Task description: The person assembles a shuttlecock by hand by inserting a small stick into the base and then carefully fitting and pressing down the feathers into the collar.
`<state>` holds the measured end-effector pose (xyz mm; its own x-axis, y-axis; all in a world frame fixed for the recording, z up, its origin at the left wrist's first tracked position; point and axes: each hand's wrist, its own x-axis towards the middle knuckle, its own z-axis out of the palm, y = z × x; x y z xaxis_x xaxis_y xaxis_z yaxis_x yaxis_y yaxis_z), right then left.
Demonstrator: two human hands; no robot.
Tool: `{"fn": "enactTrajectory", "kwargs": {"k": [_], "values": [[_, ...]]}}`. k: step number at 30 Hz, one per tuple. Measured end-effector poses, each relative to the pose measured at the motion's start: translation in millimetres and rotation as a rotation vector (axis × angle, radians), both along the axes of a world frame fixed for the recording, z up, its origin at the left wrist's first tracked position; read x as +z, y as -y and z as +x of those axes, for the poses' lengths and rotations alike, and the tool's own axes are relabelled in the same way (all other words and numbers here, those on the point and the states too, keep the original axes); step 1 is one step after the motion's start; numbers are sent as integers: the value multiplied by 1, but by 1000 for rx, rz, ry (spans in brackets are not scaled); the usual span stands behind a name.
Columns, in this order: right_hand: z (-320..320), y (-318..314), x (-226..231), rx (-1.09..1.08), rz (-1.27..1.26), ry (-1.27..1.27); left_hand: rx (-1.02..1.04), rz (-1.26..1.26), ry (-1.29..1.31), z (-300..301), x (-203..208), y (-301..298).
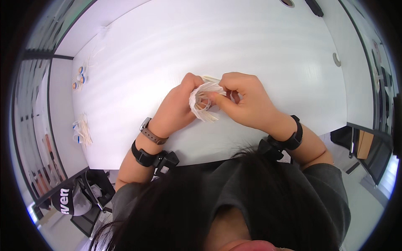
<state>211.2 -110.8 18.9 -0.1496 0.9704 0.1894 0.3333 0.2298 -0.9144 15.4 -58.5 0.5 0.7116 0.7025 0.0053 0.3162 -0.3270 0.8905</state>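
Observation:
A small ring-shaped craft piece (208,88) of folded white paper and thin pale sticks is held up over the white table, its round opening tilted toward me. My left hand (178,102) is closed round its left side; some of those fingers are hidden behind the paper. On the other side, my right hand (249,100) pinches the paper's right edge, with the thumb reaching across the opening. Stick ends fan out below and above the ring. How the sticks are joined to the paper is too small to tell.
Several small bottles with blue-rimmed caps (79,78) stand at the table's left edge. Nearer me on that side lie a bundle of pale sticks (85,130) and a clear container (76,137). Low partitions border the white table (268,46). A dark object (314,7) lies far right.

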Motion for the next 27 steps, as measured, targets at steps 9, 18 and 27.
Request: {"fn": "enactTrajectory", "kwargs": {"k": [9, 18, 27], "values": [[1, -4, 8, -24, 56, 33, 38, 46, -19, -1, 2, -3], [0, -5, 2, -65, -2, 120, -14, 137, -61, 1, -5, -6], [10, -10, 0, -27, -10, 130, 3, 231, 24, 1, -6, -3]]}}
